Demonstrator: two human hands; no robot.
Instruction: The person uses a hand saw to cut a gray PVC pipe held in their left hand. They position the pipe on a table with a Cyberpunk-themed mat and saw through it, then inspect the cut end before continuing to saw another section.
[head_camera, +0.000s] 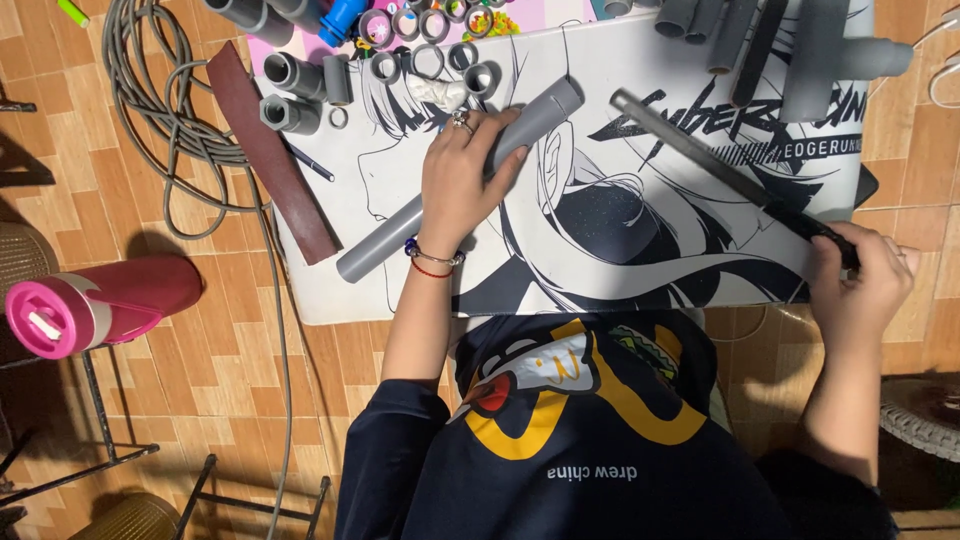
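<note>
Pipe (462, 178) lies mid-frame on the mat (640, 270), long axis lower left to upper right. Left hand (462, 172) wraps over it. Right hand (860, 275), lower right, closed on file (720, 172) handle; blade points upper left.

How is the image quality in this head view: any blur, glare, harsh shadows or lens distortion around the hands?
Head view: sharp overall, left hand on the grey pipe and right hand at the long file's handle both crisp; lighting soft and even, no strong glare on the printed mat; shadows are dim along the left and right bottom edges; floor tile lines bow slightly near the frame edges, which suggests a wide lens.
</note>
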